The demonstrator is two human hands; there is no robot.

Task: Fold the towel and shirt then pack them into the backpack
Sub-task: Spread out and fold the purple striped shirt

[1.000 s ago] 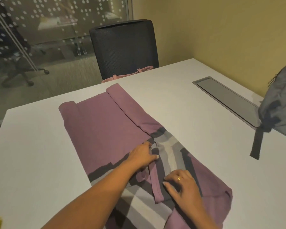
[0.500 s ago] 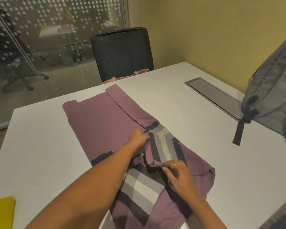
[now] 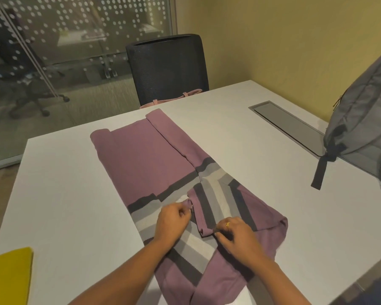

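A purple shirt [image 3: 150,159] with grey, white and dark stripes lies flat along the middle of the white table [image 3: 240,119], its long sides folded inward. My left hand [image 3: 173,221] pinches the end of a folded sleeve near the striped band. My right hand [image 3: 235,235], with a gold ring, pinches the same sleeve's cuff edge a little nearer to me. A grey backpack [image 3: 365,119] stands upright at the table's right side with a dark strap hanging down. A yellow towel [image 3: 8,276] lies at the near left corner, partly out of frame.
A black mesh office chair [image 3: 167,67] is pushed against the far table edge with a pink bag strap [image 3: 174,99] on its seat. A grey cable hatch [image 3: 288,126] is set into the table's right side. A glass wall stands behind, yellow wall at right.
Both hands moved nearer to me along the shirt, drawing the striped sleeve across its body. The view tilted, bringing the backpack and yellow towel further into frame.
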